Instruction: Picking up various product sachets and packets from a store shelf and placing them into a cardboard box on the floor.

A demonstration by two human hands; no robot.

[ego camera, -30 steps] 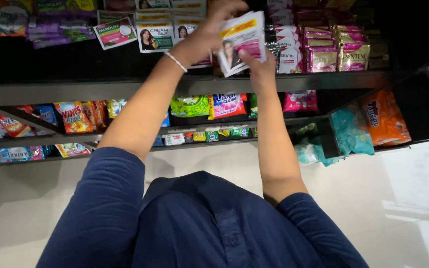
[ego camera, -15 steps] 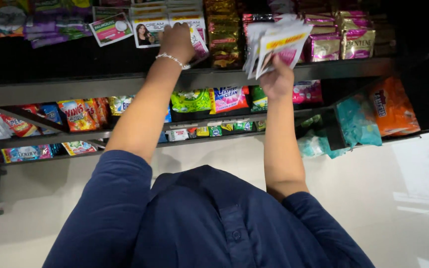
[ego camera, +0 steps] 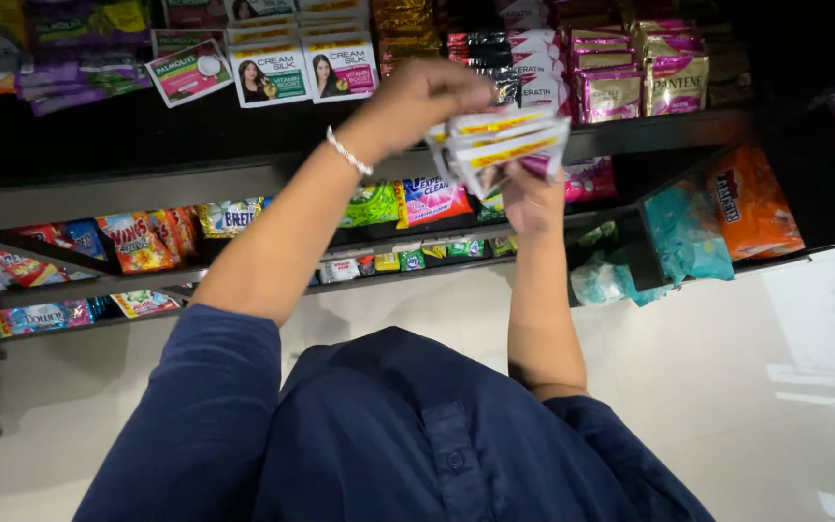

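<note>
From the head camera, your two hands meet in the upper middle of the frame, in front of the shelves. Your right hand (ego camera: 532,198) is lower, fingers closed around the bottom of a fanned stack of white sachets (ego camera: 503,145) with yellow and pink bands. Your left hand (ego camera: 427,97), with a beaded bracelet (ego camera: 350,153) at the wrist, comes in from above and pinches the stack's top edge between thumb and fingers. The sachets are clear of the shelves, held just below the top shelf's (ego camera: 195,174) front edge.

Behind them, at upper centre, hang white sachet strips (ego camera: 303,68) printed with a portrait; to the right of these stand pink and gold packets (ego camera: 645,72). The lower shelf across the middle left holds colourful detergent packets (ego camera: 137,242). At the right, a bin holds teal (ego camera: 683,232) and orange bags (ego camera: 751,208). Your dark blue shirt (ego camera: 398,435) fills the bottom of the frame.
</note>
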